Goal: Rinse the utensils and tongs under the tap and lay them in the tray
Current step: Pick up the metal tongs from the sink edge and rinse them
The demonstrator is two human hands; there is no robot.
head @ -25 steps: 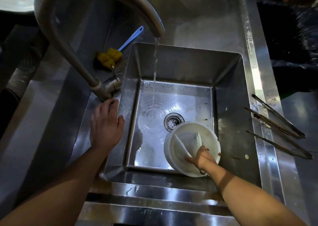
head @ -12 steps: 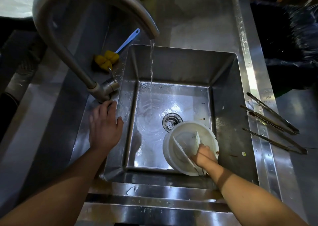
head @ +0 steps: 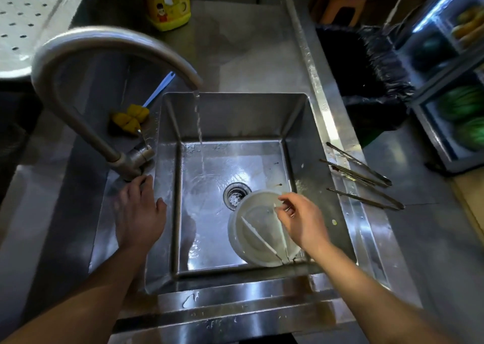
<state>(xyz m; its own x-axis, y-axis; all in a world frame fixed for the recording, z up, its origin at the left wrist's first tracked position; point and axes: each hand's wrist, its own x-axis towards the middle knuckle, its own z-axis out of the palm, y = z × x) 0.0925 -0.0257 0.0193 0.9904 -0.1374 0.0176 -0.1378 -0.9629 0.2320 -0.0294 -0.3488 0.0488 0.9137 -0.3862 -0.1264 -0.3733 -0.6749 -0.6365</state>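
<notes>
Steel sink (head: 235, 118) holds a white bowl (head: 233, 239).
Two utensils (head: 258, 235) lie in it; our right hand (head: 301, 220) pinches one between its fingers, and our left hand (head: 138, 212) rests on the rim, fingers straight.

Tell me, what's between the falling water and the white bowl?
The round drain in the sink floor, seen in the head view.
</notes>
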